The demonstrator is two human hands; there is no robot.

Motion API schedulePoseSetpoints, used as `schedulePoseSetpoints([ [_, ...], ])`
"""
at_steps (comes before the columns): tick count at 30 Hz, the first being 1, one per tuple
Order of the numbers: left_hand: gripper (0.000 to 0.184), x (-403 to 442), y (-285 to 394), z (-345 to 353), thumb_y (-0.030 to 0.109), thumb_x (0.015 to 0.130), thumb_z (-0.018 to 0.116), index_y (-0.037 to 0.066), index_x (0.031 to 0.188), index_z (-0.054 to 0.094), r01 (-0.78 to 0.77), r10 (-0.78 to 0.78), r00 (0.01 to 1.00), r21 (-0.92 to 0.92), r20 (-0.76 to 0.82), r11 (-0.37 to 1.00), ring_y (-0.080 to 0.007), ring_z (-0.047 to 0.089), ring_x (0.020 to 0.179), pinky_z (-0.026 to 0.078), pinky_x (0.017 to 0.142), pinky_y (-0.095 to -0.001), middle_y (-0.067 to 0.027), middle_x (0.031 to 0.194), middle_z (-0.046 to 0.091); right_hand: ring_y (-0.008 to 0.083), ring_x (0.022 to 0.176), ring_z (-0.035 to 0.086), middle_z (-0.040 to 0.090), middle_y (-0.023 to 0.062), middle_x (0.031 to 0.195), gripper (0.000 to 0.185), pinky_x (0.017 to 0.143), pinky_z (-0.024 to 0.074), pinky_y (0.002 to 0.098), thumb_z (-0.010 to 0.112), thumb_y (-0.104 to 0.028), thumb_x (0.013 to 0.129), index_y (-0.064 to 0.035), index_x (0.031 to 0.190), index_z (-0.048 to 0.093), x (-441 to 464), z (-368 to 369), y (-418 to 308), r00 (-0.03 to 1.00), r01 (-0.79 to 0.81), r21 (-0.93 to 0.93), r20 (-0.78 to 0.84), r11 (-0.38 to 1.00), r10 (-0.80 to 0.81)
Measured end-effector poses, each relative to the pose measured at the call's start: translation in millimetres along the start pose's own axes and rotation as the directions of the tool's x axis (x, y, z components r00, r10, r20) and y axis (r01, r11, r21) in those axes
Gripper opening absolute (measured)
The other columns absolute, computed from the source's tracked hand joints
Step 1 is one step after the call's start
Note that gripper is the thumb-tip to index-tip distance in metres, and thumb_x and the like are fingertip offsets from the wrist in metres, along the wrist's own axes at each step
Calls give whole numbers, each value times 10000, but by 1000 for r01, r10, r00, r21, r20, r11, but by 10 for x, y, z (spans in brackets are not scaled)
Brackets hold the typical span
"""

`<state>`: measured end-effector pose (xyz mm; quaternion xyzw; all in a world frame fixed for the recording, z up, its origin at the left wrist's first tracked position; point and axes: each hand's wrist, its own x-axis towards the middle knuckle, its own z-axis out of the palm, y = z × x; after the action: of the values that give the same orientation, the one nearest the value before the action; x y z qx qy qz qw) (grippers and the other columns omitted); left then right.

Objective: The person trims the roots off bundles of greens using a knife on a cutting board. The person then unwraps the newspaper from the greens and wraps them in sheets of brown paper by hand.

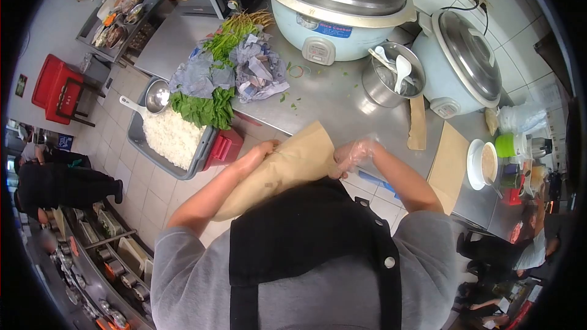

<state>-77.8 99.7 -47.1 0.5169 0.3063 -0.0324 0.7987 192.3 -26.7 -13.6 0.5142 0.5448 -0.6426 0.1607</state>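
A large sheet of brown paper (284, 168) is held against my apron front, curved and slanting up to the right. My left hand (263, 151) grips its upper left side, fingers partly hidden by the paper. At the paper's right edge my right hand (351, 157), in a clear plastic glove, is closed on it. Left of the paper stands a grey tub (136, 127) of white rice (174, 137), with a metal bowl (158, 96) and a white rice paddle (131, 104) at its corner. Whether anything lies inside the paper is hidden.
Two rice cookers (339, 36) (458, 67) stand on the steel counter (330, 95). Between them sits a metal pot (382, 88) with white ladles. Newspaper-wrapped greens (208, 110) lie at the left. More brown paper (446, 165) and a white bowl (487, 162) are at right. Other people work on both sides.
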Motion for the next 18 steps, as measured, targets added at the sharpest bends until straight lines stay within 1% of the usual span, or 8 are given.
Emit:
schedulePoseSetpoints([
  [2, 451, -20, -47, -52, 157, 808, 396, -10, 1179, 590, 177, -203, 968, -178, -145, 968, -245, 619, 957, 506, 876, -372, -151, 1064, 623, 102, 720, 557, 605, -5, 764, 330, 640, 430, 263, 736, -389, 834, -95, 948, 636, 76, 202, 73, 980, 200, 331, -87, 922, -182],
  [6, 444, 59, -344, -258, 120, 816, 434, -15, 1209, 591, 144, -189, 969, -256, -161, 956, -237, 614, 916, 496, 859, -321, -130, 1057, 629, 87, 693, 497, 564, -31, 869, 515, 636, 449, 255, 705, -520, 861, -66, 1095, 640, 322, 399, 155, 941, 322, 505, -263, 801, -212],
  [8, 485, 78, -480, -351, 89, 828, 427, -14, 1284, 556, 75, -147, 972, -350, -185, 934, -257, 626, 995, 498, 911, -344, -149, 1146, 631, 85, 688, 479, 583, -33, 913, 498, 639, 452, 255, 697, -481, 892, -67, 1159, 625, 621, 418, 171, 964, 210, 667, -265, 715, -36],
  [9, 485, 138, -628, -453, 89, 828, 427, -14, 1284, 556, 75, -147, 971, -347, -187, 935, -257, 626, 995, 498, 911, -344, -149, 1146, 631, 85, 688, 479, 583, -33, 913, 498, 639, 452, 255, 697, -481, 892, -67, 1159, 625, 607, 435, 49, 963, 214, 666, -267, 714, -39],
  [11, 369, 253, -923, -613, 83, 817, 425, -5, 1136, 588, -19, -106, 969, -493, -223, 870, -278, 637, 945, 515, 895, -385, -148, 1029, 638, 76, 709, 509, 610, -28, 925, 471, 652, 465, 251, 692, -450, 911, -79, 1196, 637, 510, 507, -253, 852, 459, 646, -515, 610, -95],
  [14, 396, 178, -882, -520, 71, 820, 440, -9, 1178, 588, -75, -77, 964, -537, -255, 840, -301, 641, 1000, 505, 941, -387, -159, 1093, 648, 38, 693, 529, 596, -25, 830, 375, 606, 431, 214, 691, -327, 933, -46, 1173, 631, 626, 706, -473, 786, 574, 634, -605, 518, -130],
  [16, 430, 106, -811, -470, 71, 823, 440, -8, 1225, 572, -82, -66, 964, -527, -256, 846, -308, 639, 1030, 499, 959, -385, -168, 1127, 648, 44, 718, 554, 612, -21, 848, 398, 612, 441, 215, 671, -315, 946, -56, 1244, 621, 518, 658, -545, 796, 550, 599, -586, 582, -150],
  [18, 467, 47, -836, -450, 70, 827, 439, -7, 1272, 556, -84, -58, 966, -520, -251, 850, -316, 636, 1059, 494, 978, -383, -177, 1162, 647, 67, 724, 571, 632, -8, 870, 367, 634, 468, 232, 653, -301, 955, -61, 1230, 624, 527, 664, -565, 832, 456, 636, -554, 623, -44],
])
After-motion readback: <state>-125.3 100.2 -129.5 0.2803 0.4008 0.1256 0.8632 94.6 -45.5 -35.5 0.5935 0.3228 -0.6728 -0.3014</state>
